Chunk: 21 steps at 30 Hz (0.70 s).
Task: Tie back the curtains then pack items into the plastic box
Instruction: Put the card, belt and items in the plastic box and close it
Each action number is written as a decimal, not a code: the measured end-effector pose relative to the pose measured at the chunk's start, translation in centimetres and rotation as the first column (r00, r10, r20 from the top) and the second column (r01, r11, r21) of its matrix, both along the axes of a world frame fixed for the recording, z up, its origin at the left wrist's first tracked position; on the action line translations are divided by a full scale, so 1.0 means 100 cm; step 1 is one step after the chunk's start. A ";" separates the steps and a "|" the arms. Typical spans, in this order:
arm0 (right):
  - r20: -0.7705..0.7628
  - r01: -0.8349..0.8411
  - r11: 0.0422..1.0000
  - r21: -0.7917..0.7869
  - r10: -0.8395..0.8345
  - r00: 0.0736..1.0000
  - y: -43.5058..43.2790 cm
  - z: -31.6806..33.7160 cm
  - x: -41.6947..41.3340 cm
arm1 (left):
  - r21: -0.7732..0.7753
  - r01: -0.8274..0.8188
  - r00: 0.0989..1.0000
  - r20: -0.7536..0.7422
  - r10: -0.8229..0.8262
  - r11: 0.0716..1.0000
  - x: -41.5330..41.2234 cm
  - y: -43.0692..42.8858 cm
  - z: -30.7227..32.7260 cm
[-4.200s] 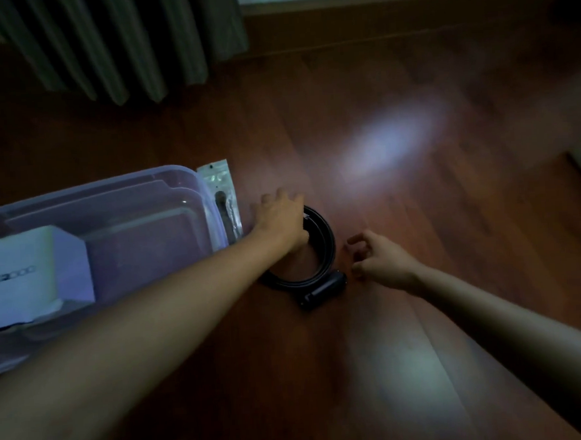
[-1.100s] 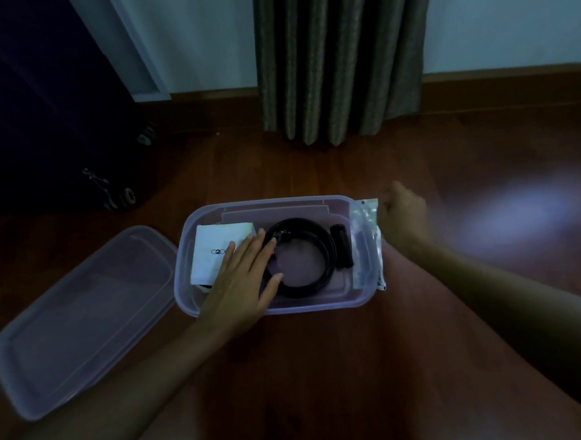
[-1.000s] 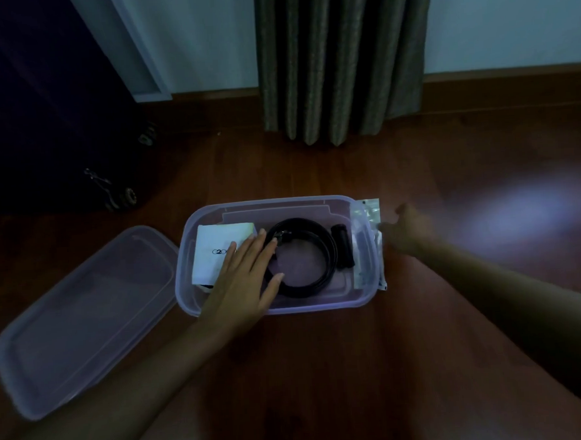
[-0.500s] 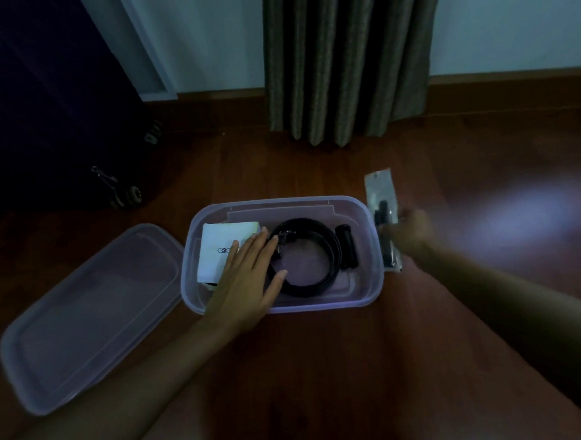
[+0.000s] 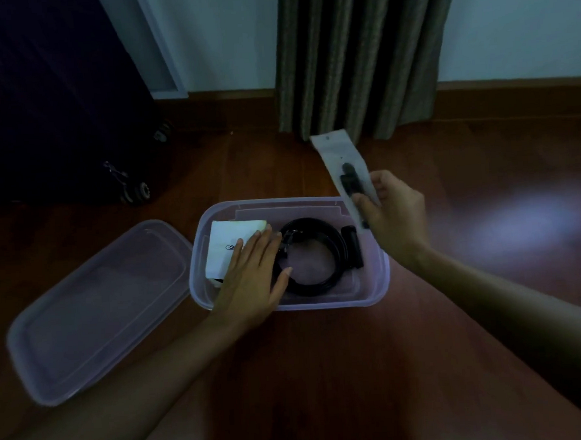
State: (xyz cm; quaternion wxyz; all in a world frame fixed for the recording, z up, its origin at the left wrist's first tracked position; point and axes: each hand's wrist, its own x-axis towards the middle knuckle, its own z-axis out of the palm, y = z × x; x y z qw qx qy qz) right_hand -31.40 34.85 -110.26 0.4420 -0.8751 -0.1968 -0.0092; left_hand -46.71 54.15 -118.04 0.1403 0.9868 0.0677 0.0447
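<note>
My right hand (image 5: 392, 217) pinches the packet (image 5: 342, 169) above the box (image 5: 374, 282) rim. My left hand (image 5: 251, 276) lies flat, fingers straight, on the white carton (image 5: 229, 244) and cable (image 5: 321, 252) inside.

Dim bluish scene, pale glare on floor (image 5: 527, 222), edges bowed, details perhaps slightly soft

White carton (image 5: 230, 238) in the plastic box (image 5: 321, 304) carries a dark printed mark starting roughly "G2"; the left hand (image 5: 252, 283) covers the rest

left hand (image 5: 252, 280) over box (image 5: 321, 305), floor (image 5: 490, 282) rightward clear
</note>
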 end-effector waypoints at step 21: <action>-0.443 -0.194 0.948 -0.251 0.066 0.894 0.028 -0.071 -0.027 | -0.038 0.014 1.000 -0.006 -0.014 0.999 0.001 0.002 -0.003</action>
